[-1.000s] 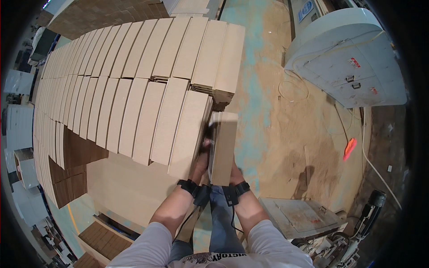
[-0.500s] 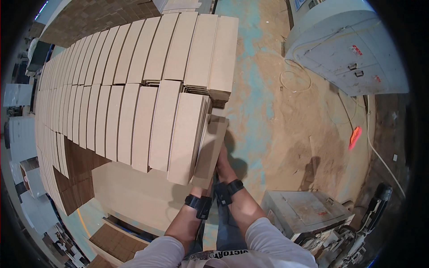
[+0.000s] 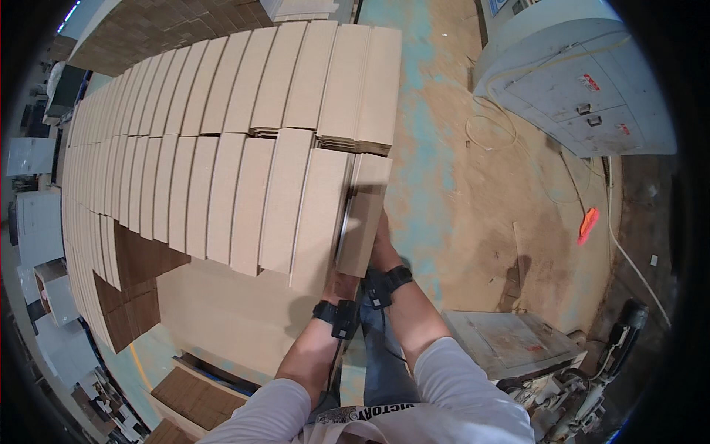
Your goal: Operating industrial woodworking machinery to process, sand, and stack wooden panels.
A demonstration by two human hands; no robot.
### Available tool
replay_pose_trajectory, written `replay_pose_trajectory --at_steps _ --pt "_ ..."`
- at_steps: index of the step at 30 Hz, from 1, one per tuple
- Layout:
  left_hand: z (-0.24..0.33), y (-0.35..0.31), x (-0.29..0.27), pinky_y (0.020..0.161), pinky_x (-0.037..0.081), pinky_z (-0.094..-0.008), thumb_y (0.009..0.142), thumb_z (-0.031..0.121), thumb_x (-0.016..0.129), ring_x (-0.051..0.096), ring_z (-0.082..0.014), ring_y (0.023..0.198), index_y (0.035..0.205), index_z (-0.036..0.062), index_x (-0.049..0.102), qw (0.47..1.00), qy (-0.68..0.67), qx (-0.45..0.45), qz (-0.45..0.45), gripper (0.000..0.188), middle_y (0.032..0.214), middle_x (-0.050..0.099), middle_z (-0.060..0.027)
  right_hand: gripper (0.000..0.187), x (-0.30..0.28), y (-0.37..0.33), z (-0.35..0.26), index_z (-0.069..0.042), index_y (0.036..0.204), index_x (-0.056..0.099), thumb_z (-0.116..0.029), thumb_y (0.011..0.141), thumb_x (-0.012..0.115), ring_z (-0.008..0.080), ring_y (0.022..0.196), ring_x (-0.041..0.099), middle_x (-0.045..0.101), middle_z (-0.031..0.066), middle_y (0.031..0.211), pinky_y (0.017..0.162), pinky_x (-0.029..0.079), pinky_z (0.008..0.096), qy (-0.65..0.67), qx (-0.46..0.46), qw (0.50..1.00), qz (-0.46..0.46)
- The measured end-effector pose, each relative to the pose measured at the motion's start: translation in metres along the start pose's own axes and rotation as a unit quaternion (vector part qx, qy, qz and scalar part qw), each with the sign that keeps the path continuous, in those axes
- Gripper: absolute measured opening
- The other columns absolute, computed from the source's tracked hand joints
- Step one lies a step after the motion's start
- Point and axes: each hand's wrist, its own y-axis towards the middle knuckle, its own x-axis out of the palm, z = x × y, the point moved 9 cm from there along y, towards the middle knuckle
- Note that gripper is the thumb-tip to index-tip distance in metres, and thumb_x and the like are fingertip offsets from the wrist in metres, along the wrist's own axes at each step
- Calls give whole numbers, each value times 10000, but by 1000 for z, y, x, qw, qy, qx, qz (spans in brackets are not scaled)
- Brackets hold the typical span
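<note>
Long, narrow tan boards (image 3: 277, 207) stand in tight rows of stacks on a pallet-like block. At the right end of the near row is a stack of tan boards (image 3: 370, 177), partly in shadow. My right hand (image 3: 383, 243) presses along its right side, the fingers mostly hidden behind it. My left hand (image 3: 342, 286) is at its near left corner, largely covered by the boards, in the narrow gap beside the neighbouring stack. Both hands grip this end stack. A black strap device sits on each wrist.
A dusty grey metal cabinet (image 3: 577, 103) stands at the far right, a low grey metal box (image 3: 510, 340) at the near right. A yellowish hose (image 3: 492, 122) and an orange-pink object (image 3: 588, 226) lie on the dusty floor. More boards (image 3: 196, 399) are stacked at the near left.
Both hands and the end stack have moved away from me and slightly right. The stack now lines up closer against the row's end. The view has shifted a little.
</note>
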Motion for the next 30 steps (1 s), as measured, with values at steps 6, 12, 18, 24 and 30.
replay_pose_trajectory --at_steps 6,12,18,24,30 --pt "-3 13 -22 962 355 -374 889 296 442 417 -241 1156 1290 32 323 1000 -14 9 -20 495 1284 401 -119 603 -9 10 21 -88 1160 473 -588 861 318 157 907 543 554 46 1025 755 469 298 114 10 990 -85" --pt "8 10 -9 974 328 -438 874 333 440 415 -269 1152 1269 52 355 1000 -10 -18 -20 492 1264 419 -117 634 -10 10 18 -87 1237 393 -590 859 323 159 983 498 504 44 1114 830 431 318 80 6 993 -92" --pt "41 -59 11 979 296 -500 858 373 436 407 -284 1149 1233 86 408 981 -80 -108 137 474 1238 440 -112 714 43 -47 -53 -64 1359 179 -575 873 292 193 1182 343 313 80 1323 967 312 328 -59 -219 968 -109" --pt "87 -46 81 956 303 -524 859 426 354 450 -284 1095 1145 113 491 964 -203 -88 144 445 1166 497 -95 724 51 -56 -53 -42 1356 221 -584 877 255 186 1188 358 338 100 1328 976 304 300 -82 -115 989 -34" --pt "65 -61 33 875 356 -486 879 501 224 492 -242 782 864 87 468 939 -191 -143 248 480 810 487 -81 690 51 -56 -42 -44 1376 142 -541 901 206 201 1269 246 230 118 1395 1026 231 308 -5 -111 983 -144"
